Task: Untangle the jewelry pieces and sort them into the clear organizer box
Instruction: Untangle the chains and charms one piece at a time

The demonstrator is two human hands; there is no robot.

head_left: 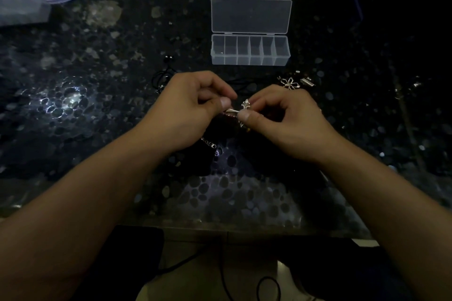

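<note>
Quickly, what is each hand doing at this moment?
Left hand: pinches one end of the silver cross pendant.
Right hand: pinches the same pendant at its middle.

hands (193, 105): 2 showing, both pinching at 1 silver cross pendant (245, 105)
organizer box (250, 50): 1 sitting with lid open, 6 compartments showing
flower pendant (289, 82): 1 lying near box
small silver pieces (307, 81): lying just right of flower, count unclear
black cords (162, 76): tangled, can't count
chain (209, 143): 1 hanging under left hand
</note>
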